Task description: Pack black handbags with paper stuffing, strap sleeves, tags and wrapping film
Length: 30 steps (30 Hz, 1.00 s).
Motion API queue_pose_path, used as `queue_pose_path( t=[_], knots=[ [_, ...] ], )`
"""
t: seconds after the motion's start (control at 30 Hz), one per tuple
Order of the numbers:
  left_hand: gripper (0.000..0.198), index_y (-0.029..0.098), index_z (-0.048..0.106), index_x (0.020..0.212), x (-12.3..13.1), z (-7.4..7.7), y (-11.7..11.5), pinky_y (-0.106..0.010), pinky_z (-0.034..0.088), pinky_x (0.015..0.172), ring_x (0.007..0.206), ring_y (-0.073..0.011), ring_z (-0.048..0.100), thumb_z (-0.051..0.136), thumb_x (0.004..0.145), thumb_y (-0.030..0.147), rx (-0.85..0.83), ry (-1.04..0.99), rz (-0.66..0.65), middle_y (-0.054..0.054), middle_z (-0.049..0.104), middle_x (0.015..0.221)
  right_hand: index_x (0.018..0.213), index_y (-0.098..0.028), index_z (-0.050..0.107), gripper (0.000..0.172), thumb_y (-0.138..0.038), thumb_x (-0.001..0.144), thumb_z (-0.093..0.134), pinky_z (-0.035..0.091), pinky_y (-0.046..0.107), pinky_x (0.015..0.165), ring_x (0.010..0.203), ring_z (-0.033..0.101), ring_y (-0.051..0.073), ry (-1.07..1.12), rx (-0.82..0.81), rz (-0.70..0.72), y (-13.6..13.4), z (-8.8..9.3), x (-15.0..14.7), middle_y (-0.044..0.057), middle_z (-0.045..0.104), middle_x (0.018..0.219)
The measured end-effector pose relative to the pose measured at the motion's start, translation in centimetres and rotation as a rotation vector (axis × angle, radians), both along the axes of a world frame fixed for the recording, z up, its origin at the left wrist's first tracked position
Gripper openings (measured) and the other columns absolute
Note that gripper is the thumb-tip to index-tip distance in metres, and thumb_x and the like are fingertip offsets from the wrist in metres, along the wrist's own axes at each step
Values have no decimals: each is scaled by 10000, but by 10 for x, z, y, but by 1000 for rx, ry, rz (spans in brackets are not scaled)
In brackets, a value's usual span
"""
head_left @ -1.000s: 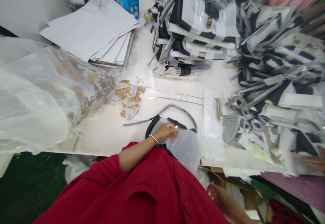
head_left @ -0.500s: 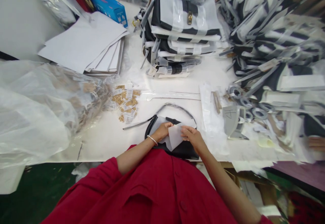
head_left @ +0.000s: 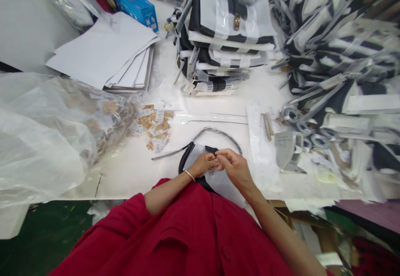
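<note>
At table edge, your right hand (head_left: 235,168) has rejoined left hand (head_left: 204,162); both now pinch the bag (head_left: 200,153) clasp, paper laid flat.

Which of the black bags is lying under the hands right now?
The lone black bag at the near table edge, under both hands; the others sit stacked in piles farther back.

Black bag (head_left: 187,159) partly under hands.
</note>
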<state>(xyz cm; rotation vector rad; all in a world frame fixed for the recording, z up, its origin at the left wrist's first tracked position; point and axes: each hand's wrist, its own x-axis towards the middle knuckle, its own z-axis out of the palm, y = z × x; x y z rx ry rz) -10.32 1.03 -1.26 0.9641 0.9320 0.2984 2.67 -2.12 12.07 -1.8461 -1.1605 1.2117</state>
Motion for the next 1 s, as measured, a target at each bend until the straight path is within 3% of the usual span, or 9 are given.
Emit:
queue_pose_path(
  t=[0.1, 0.2, 0.27, 0.37, 0.47, 0.57, 0.7, 0.83, 1.0],
  knots=[
    [307, 159, 537, 729, -2, 1, 0, -238, 461, 610, 593, -106, 572, 730, 680, 392, -30, -28, 21, 31, 602, 626, 757, -207, 640, 239, -441, 764, 590, 449, 252, 446, 437, 533, 129, 21, -313, -84, -10, -42, 6, -26, 598, 555],
    [295, 164, 515, 706, -2, -1, -1, -227, 428, 576, 556, -98, 542, 725, 670, 368, -36, -39, 3, 34, 583, 602, 778, -190, 664, 292, -468, 689, 662, 468, 251, 478, 532, 585, 149, 35, -357, -210, -24, -75, 16, -5, 630, 605],
    [277, 168, 509, 715, -1, -3, -2, -221, 406, 554, 544, -96, 528, 701, 687, 366, -1, -25, -19, 34, 584, 613, 843, -176, 687, 363, -489, 659, 690, 484, 251, 513, 628, 620, 165, 104, -328, -256, -28, -86, 17, 22, 677, 704],
    [223, 175, 499, 725, -2, -2, -3, -218, 382, 538, 552, -104, 523, 642, 731, 346, 93, 44, -71, 35, 573, 622, 822, -169, 690, 373, -493, 639, 702, 478, 243, 529, 678, 629, 172, 152, -320, -290, -26, -89, 12, 32, 691, 730],
    [143, 173, 530, 784, -12, 6, -4, -230, 410, 578, 612, -123, 541, 629, 731, 261, 234, 83, -221, 29, 575, 670, 750, -173, 667, 342, -490, 626, 701, 491, 250, 548, 680, 633, 173, 199, -368, -270, -23, -88, 10, 22, 677, 692],
    [216, 176, 581, 906, -27, 21, -8, -271, 457, 727, 795, -171, 579, 667, 708, 184, 511, 137, -409, -19, 614, 860, 716, -179, 633, 322, -473, 615, 716, 503, 253, 545, 664, 633, 167, 258, -400, -260, -21, -88, 14, 8, 665, 667],
    [230, 201, 612, 994, -39, 40, -17, -334, 423, 880, 994, -235, 561, 664, 771, 187, 826, 314, -582, -62, 601, 1036, 693, -175, 613, 298, -387, 577, 786, 519, 249, 549, 576, 605, 128, 392, -450, -270, -19, -86, 21, -10, 652, 616],
    [121, 191, 601, 970, -35, 42, -23, -361, 398, 869, 972, -234, 549, 593, 865, 250, 907, 499, -562, -69, 605, 999, 685, -171, 627, 267, -324, 576, 817, 562, 280, 590, 562, 625, 132, 489, -550, -240, -25, -81, 22, 6, 665, 618],
    [66, 182, 613, 864, -33, 31, -27, -352, 386, 815, 928, -225, 542, 577, 867, 237, 910, 529, -537, -74, 617, 944, 655, -200, 623, 180, -291, 627, 777, 559, 261, 544, 554, 638, 140, 372, -577, -248, -37, -82, 6, 4, 680, 616]
  ],
)
